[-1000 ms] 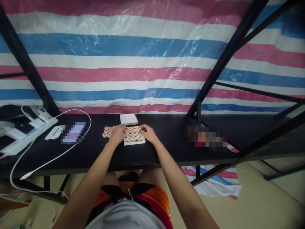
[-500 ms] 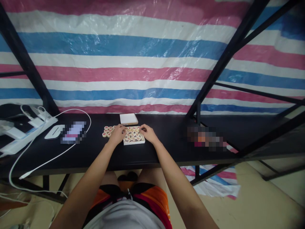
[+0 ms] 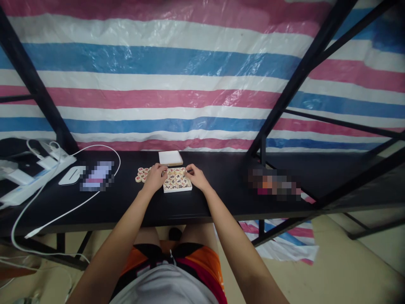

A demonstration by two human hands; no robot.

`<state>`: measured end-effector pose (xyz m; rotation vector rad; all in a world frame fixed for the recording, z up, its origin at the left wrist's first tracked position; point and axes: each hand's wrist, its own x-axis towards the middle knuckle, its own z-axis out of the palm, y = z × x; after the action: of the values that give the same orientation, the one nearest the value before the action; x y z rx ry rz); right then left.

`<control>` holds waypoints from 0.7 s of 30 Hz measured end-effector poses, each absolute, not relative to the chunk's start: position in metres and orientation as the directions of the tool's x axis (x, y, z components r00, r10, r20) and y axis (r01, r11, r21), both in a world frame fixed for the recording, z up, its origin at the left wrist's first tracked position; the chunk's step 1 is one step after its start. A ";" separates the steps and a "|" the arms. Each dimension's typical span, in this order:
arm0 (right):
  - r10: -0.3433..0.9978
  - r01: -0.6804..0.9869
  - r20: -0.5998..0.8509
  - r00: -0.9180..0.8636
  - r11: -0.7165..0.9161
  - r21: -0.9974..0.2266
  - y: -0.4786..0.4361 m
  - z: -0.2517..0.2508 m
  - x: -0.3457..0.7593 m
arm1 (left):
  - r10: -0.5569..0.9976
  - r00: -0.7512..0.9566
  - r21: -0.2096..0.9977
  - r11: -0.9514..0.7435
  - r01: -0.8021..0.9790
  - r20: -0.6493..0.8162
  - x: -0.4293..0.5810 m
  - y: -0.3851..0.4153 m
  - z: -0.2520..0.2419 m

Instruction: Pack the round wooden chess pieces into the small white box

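Note:
A shallow white box [image 3: 177, 190] of round xiangqi pieces sits on the black table in front of me. Black-marked pieces [image 3: 177, 180] lie in rows inside it. Along its far edge runs a row of red-marked xiangqi pieces [image 3: 177, 170], slightly higher than the others. My left hand [image 3: 155, 177] is closed at the left end of that row, fingertips against the end piece. At the right end my right hand [image 3: 196, 176] pinches the row from the other side. Left of my left hand, more red-marked pieces [image 3: 141, 174] lie on the table, partly hidden by it.
A white box lid [image 3: 170, 158] lies behind the box. To the left are a blurred phone [image 3: 98, 175], a white device [image 3: 72, 175], a power strip [image 3: 38, 179] and a loose white cable [image 3: 63, 214]. A blurred item [image 3: 275, 184] lies right, near black frame bars.
Both hands stay at the ends of the red row with barely any movement. The view has shifted very slightly.

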<state>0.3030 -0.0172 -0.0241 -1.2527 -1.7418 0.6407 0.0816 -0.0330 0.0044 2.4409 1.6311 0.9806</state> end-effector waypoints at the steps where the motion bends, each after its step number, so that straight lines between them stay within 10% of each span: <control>1: 0.931 0.475 0.349 -0.111 0.358 -0.804 -0.017 -0.024 0.303 | 0.841 0.232 0.341 -0.429 0.836 0.489 0.079 -0.035 0.008; 10: 0.931 0.473 0.351 -0.100 0.355 -0.807 -0.018 -0.023 0.302 | 0.898 -0.070 0.142 0.008 0.990 0.435 0.022 -0.076 0.025; 21: 0.928 0.466 0.357 -0.107 0.363 -0.806 -0.015 -0.025 0.303 | 0.933 -0.107 0.156 0.056 0.986 0.343 0.022 -0.082 0.014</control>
<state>0.3031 -0.0153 -0.0251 -1.2411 -1.7283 0.6463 0.0223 -0.0818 0.0140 2.1913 2.3861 0.5823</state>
